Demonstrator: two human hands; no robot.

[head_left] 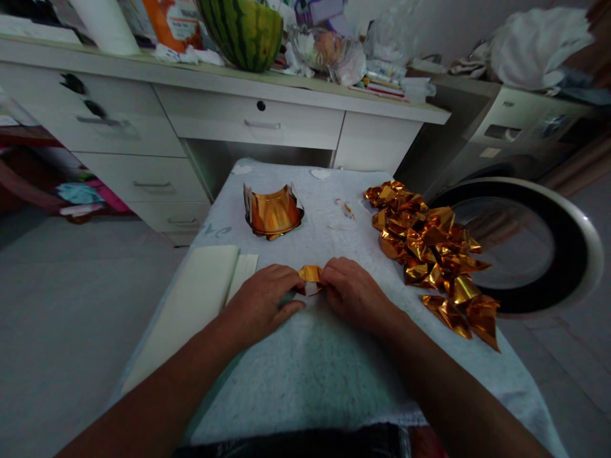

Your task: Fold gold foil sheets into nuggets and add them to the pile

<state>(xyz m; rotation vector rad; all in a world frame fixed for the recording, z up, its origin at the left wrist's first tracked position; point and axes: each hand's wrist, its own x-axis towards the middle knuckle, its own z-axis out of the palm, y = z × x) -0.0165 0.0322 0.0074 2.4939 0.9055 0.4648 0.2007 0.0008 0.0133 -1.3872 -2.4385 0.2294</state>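
My left hand (264,300) and my right hand (352,289) meet at the middle of a small cloth-covered table (310,375). Between their fingertips both pinch a small folded piece of gold foil paper (310,275), pressed down on the cloth. Farther back stands a curled stack of gold foil sheets (273,212). A long heap of several folded gold foil pieces (432,251) lies along the table's right side, close to my right hand. A cream paper sheet (200,299) lies under my left wrist side.
A white desk with drawers (248,121) stands behind the table, carrying a watermelon (243,32), bags and clutter. A washing machine with its round door (525,242) is at the right. Small foil scraps (346,208) lie on the cloth. Grey floor lies at the left.
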